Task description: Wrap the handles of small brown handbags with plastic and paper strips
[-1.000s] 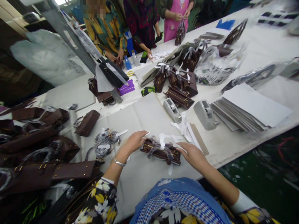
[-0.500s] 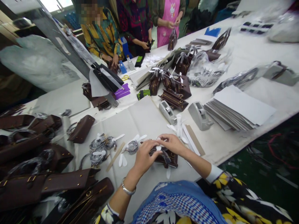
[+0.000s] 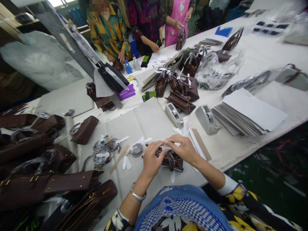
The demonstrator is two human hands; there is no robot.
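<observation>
A small dark brown handbag (image 3: 177, 163) lies on the table right in front of me, partly covered by my hands. My left hand (image 3: 154, 158) is over its left side, fingers bent and pressed together. From the right, my right hand (image 3: 182, 148) meets it, and the fingertips of both come together above the bag's handle. What they pinch is hidden and too small to name. Left of the bag lie a wrapped, coiled strap (image 3: 136, 149) and white paper strips (image 3: 126, 163). Another white strip (image 3: 173, 177) pokes out below the bag.
Two grey tape dispensers (image 3: 173, 115) (image 3: 208, 120) stand beyond my hands, with a stack of grey boards (image 3: 252, 110) to their right. Brown handbags (image 3: 26, 192) crowd the left side. More handbags (image 3: 180, 102) sit further back. A slanted metal post (image 3: 69, 41) rises at left. Several people work across the table.
Both hands have stayed over the handbag, with the fingertips shifting slightly. The white piece that showed beneath my fingers is no longer visible. The view has shifted a little.
</observation>
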